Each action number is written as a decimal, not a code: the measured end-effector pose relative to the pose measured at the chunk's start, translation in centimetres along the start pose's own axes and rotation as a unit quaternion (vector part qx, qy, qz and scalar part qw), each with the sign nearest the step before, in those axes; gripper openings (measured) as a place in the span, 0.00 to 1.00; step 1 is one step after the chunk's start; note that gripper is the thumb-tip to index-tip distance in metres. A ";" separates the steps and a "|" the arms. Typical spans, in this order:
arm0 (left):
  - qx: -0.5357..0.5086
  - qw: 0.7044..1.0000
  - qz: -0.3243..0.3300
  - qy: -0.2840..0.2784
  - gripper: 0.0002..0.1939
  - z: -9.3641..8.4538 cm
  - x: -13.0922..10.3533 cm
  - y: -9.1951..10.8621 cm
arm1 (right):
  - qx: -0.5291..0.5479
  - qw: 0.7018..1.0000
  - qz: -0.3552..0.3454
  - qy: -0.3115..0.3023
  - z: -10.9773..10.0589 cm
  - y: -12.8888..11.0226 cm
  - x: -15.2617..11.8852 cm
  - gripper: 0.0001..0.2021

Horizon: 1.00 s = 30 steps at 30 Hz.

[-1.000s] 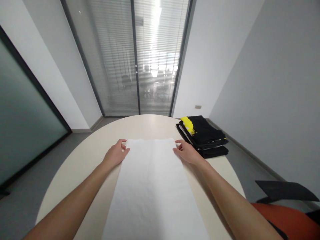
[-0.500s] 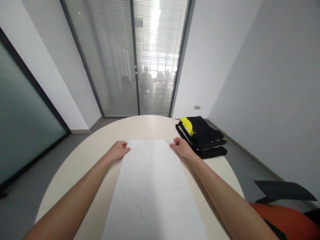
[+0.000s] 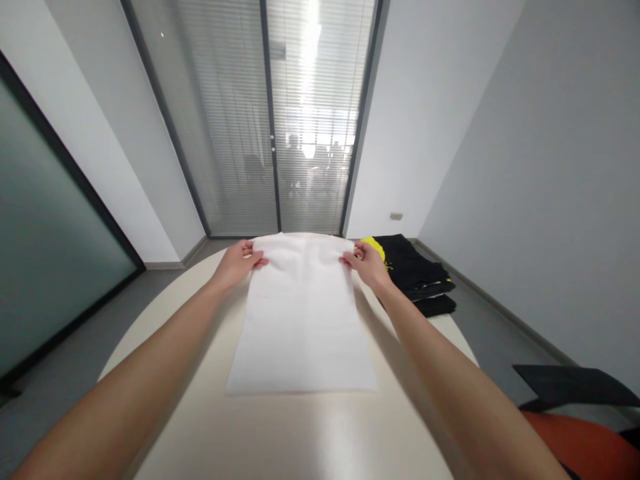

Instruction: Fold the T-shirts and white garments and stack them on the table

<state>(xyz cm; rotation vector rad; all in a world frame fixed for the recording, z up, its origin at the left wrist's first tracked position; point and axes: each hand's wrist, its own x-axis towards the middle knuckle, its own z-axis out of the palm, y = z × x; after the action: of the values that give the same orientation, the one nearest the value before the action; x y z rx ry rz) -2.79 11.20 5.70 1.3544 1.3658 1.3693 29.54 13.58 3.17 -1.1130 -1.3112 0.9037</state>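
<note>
A white sheet (image 3: 303,320), which looks like thin cloth or paper, stretches across the middle of the round cream table (image 3: 300,433). Its near edge lies straight across the tabletop. My left hand (image 3: 240,261) pinches the far left corner, and my right hand (image 3: 367,261) pinches the far right corner. The far end looks raised off the table, with small creases near the fingers. Just right of my right hand sits a stack of folded black clothes (image 3: 413,267) with a yellow print on top, partly hidden by that hand.
An orange and black chair (image 3: 575,440) stands at the lower right, beside the table. Beyond the table's far edge are glass panels with blinds (image 3: 315,180). A frosted glass panel (image 3: 50,220) is on the left.
Both hands have moved away from me and up, still holding the corners. The sheet has moved with them, and its near edge now shows on the table.
</note>
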 end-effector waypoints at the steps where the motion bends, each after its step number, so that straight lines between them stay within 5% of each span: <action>1: -0.023 0.999 0.041 0.022 0.14 0.2 0.4 0.7 | 0.006 0.999 -0.050 0.014 -0.1 -0.7 0.4 0.17; 5: -0.073 0.973 0.201 0.082 0.20 0.4 0.7 3.6 | 0.021 0.977 -0.200 0.069 -0.7 -4.0 0.6 0.24; 8: -0.049 0.966 0.244 0.063 0.28 -0.3 -0.8 4.8 | 0.025 0.969 -0.233 0.073 -1.4 -5.8 -0.6 0.26; 12: 0.032 0.984 0.158 -0.076 0.23 -2.1 -3.6 4.4 | 0.005 0.986 -0.163 -0.020 -3.3 -6.4 -3.0 0.25; 15: 0.116 0.960 0.041 -0.253 0.17 -3.5 -5.6 3.7 | -0.051 0.976 -0.039 -0.206 -5.1 -5.9 -4.4 0.23; 19: 0.197 0.836 -0.118 -0.499 0.10 -4.1 -8.2 3.4 | -0.091 0.869 0.142 -0.465 -5.8 -5.4 -6.4 0.20; 24: 0.261 0.723 -0.208 -0.604 0.04 -3.3 -10.9 2.9 | -0.130 0.729 0.264 -0.618 -4.0 -5.9 -9.8 0.22; 27: 0.248 0.709 -0.214 -0.625 0.04 -2.8 -11.9 2.6 | -0.162 0.672 0.293 -0.660 -3.2 -6.4 -11.1 0.21; 30: 0.214 0.710 -0.228 -0.631 0.13 -2.8 -11.7 2.1 | -0.181 0.645 0.297 -0.680 -3.1 -6.6 -11.3 0.19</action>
<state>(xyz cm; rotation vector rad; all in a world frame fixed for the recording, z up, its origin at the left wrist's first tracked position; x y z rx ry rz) -3.44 -0.97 6.29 1.5539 0.8651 -0.3562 31.04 0.75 6.73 -1.1391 -2.4614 2.3284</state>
